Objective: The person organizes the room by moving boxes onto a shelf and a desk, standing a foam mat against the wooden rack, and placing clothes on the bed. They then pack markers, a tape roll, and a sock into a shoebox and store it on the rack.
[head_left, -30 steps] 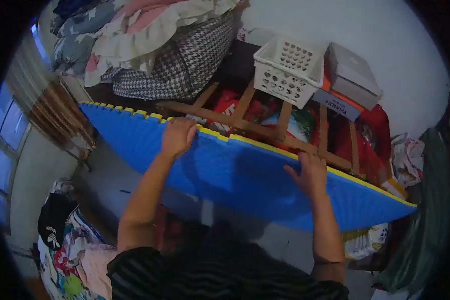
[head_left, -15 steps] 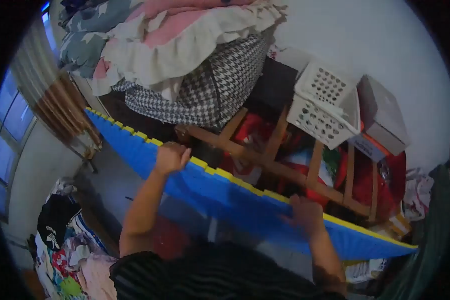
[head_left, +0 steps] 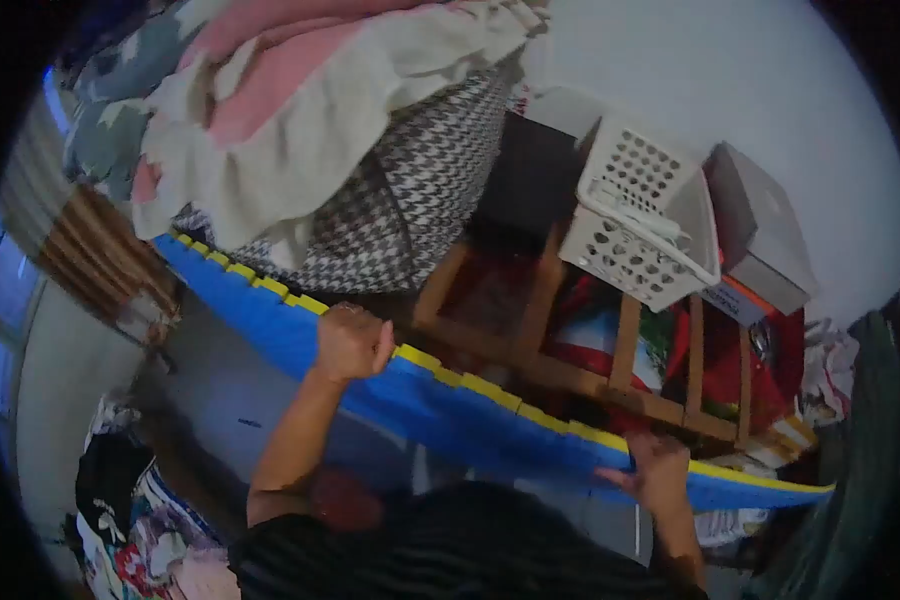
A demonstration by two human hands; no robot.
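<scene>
A long blue foam mat (head_left: 450, 420) with a yellow toothed edge stands on its side across the view, in front of a wooden slatted frame. My left hand (head_left: 352, 342) is closed over its top edge, left of the middle. Farther right, my right hand (head_left: 656, 470) grips the same edge, thumb on the near blue face and fingers over the far side, where their tips are hidden. Just behind the mat lie the brown wooden slats (head_left: 530, 345), with red and printed items showing between them.
A houndstooth bag (head_left: 440, 160) under a pink and cream blanket (head_left: 290, 110) rests at the back left. White baskets (head_left: 640, 220) and a cardboard box (head_left: 765, 230) stand against the wall. Clothes (head_left: 140, 520) lie in a pile at lower left, below a curtain (head_left: 90, 250).
Both hands still grip the mat's edge. My right hand is farther right and lower in view, and the mat sits nearer the slatted frame. The camera view has shifted slightly.
</scene>
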